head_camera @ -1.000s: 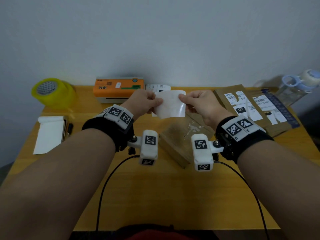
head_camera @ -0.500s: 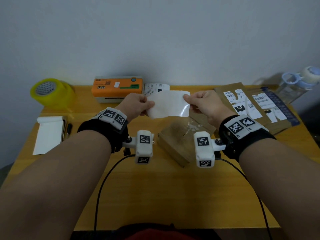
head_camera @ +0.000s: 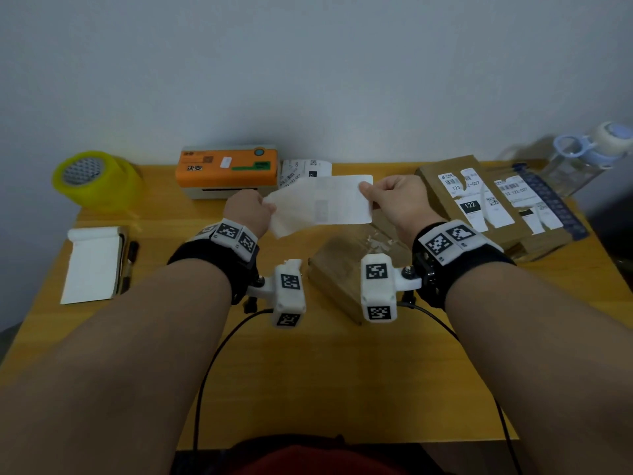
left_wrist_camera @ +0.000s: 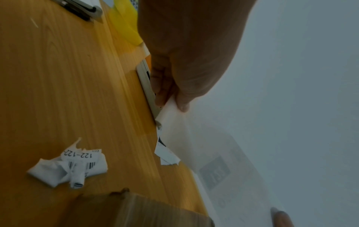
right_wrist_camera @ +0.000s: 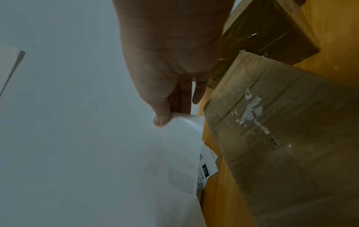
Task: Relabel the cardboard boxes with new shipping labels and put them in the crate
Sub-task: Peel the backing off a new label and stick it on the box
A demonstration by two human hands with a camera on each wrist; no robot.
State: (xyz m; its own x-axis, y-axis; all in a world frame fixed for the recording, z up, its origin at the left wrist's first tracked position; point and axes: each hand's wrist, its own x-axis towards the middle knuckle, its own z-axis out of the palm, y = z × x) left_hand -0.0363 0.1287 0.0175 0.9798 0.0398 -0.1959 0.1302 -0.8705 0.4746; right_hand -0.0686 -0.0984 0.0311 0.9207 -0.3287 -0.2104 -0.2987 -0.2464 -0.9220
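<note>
Peeling wider apart — left hand [head_camera: 251,210] pinches backing [head_camera: 291,214], right hand [head_camera: 399,200] pinches label [head_camera: 342,200].

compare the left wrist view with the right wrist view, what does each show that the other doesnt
Only the left wrist view shows the crumpled old label scrap on the table, the pen and the yellow tape. Only the right wrist view shows the box top with torn label residue. Both show the new label, pinched by the left hand and the right hand.
</note>
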